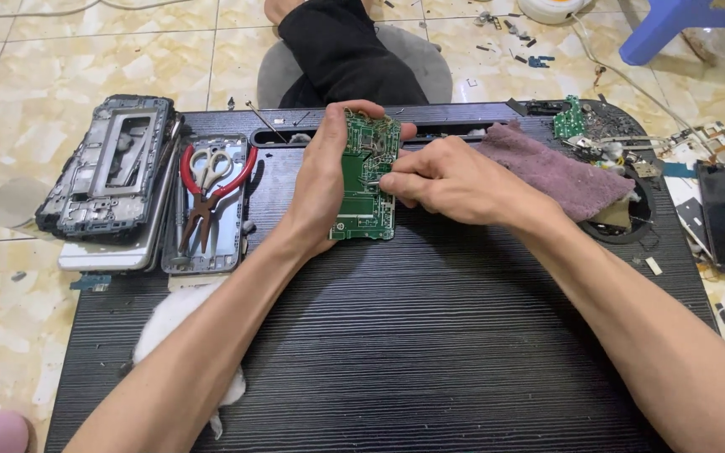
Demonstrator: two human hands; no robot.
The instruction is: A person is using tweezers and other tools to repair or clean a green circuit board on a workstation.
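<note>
My left hand [322, 180] grips a green circuit board [366, 201] by its left edge and holds it upright above the black ribbed table [430, 335]. My right hand [446, 180] pinches a thin metal tool, its tip touching the middle of the board. The tool itself is mostly hidden by my fingers.
A tray [226, 243] with red-handled pliers [203, 197] and scissors lies at the left, beside stacked phone frames [111, 172]. A mauve cloth [555, 172] and small green board [570, 119] sit at the back right. White cotton [169, 323] lies under my left forearm. A blue stool [681, 25] stands on the tiled floor.
</note>
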